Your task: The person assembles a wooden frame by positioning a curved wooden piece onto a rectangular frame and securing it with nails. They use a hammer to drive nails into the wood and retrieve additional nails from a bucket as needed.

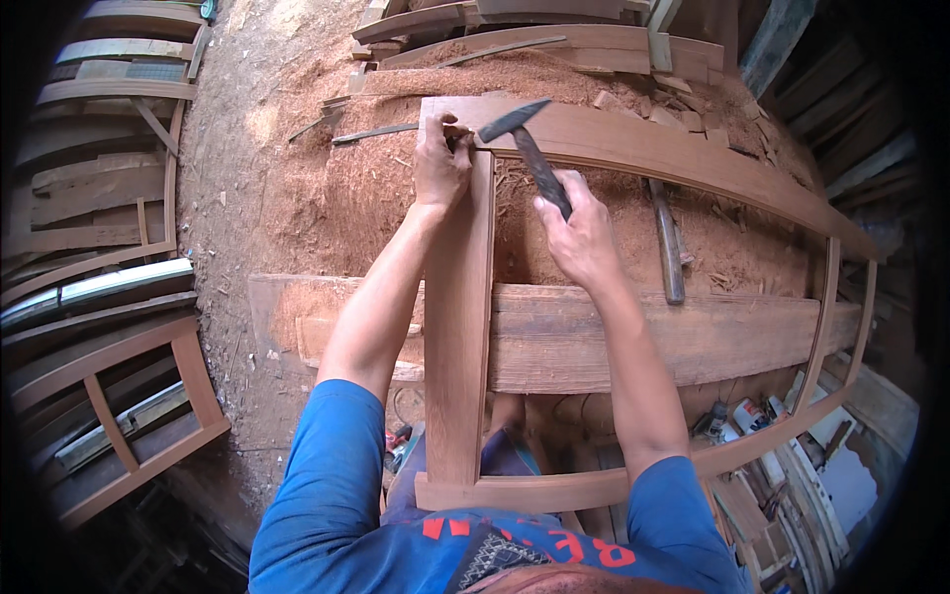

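You gripped a dark metal-headed hammer (529, 148) above a reddish-brown wooden frame (460, 327) lying across a rough plank workbench (594, 342).

Your right hand (579, 238) clenched the hammer's handle, its head poised over the frame's upper left corner joint; your left hand (440, 163) pinched something too small to identify there, amid sawdust (336, 198).

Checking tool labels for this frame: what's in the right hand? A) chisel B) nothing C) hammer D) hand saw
C: the right hand grips the dark handle of a hammer, its metal head raised over the top corner of the wooden frame, where the left hand pinches at the joint.
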A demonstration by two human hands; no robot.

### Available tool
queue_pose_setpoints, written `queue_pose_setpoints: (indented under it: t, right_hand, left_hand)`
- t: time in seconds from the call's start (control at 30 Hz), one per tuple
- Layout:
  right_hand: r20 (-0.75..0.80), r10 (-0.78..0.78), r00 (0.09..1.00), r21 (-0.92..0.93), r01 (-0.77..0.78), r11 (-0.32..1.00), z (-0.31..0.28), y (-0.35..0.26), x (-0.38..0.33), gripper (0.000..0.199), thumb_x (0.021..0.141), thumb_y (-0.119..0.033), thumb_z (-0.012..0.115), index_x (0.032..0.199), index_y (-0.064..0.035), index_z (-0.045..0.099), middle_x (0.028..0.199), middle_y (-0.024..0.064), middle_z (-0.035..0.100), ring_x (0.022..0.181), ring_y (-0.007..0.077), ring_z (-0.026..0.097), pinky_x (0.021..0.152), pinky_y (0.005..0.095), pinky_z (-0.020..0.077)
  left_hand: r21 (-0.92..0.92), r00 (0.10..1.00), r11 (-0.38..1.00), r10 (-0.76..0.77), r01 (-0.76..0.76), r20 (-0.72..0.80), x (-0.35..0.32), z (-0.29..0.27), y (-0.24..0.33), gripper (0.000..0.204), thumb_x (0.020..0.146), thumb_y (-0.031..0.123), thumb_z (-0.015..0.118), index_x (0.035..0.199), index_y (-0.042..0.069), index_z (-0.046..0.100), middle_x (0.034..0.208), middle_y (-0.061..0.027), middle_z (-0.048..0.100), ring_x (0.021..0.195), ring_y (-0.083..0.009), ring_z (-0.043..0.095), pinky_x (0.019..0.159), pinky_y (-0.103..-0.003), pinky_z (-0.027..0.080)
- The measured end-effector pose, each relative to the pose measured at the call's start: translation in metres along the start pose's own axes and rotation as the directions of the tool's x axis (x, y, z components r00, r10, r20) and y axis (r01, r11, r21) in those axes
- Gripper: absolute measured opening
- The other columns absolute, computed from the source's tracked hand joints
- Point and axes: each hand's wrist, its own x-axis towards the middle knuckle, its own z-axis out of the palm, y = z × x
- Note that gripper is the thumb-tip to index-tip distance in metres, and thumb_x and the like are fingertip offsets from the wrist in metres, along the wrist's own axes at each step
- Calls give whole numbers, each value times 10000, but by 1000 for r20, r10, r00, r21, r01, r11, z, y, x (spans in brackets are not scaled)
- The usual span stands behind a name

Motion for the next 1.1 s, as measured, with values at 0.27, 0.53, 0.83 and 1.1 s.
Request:
queue_pose_setpoints:
  t: [0.27, 0.53, 0.83, 1.1]
  right_hand:
    - [-99, -362, 927, -503, 268, 822, 42, -1, 32, 556, 982, -16, 551, 1522, -145, 530, 975, 181, 656, 855, 361, 734, 764, 457, 641]
    - [-75, -385, 920, -580, 273, 767, 45, -4, 33, 551, 973, -11, 557, 1498, -178, 560, 983, 174, 647, 891, 340, 727, 747, 452, 634]
    - [-165, 135, 977, -85, -150, 985, 12, 8, -10, 445, 967, -135, 571, 1392, -8, 530, 1109, 288, 676, 1035, 463, 680, 935, 517, 519]
    - [-68, 217, 974, 3, -218, 976, 23, 33, -58, 426, 1011, -207, 581, 1399, -34, 547, 1102, 281, 692, 1074, 390, 707, 933, 465, 527]
  left_hand:
    - [-32, 999, 998, -52, 52, 12, 1, 0, 3, 343, 946, 37, 678, 1227, 49, 481, 965, -191, 760, 889, -377, 756, 765, -465, 587]
    - [-48, 998, 997, -58, 59, 14, 1, 1, 1, 349, 941, 30, 680, 1237, 38, 495, 971, -194, 761, 902, -367, 758, 792, -451, 588]
    - [437, 807, 894, -183, -101, 561, 76, -57, 6, 1055, 762, 303, 909, 1585, 33, 307, 1564, -233, 415, 1503, -360, 343, 1254, -462, 319]
    - [657, 534, 682, -443, -320, 720, 108, -59, 32, 1413, 533, 273, 1013, 1653, 49, 180, 1656, -197, 288, 1558, -357, 240, 1286, -473, 299]
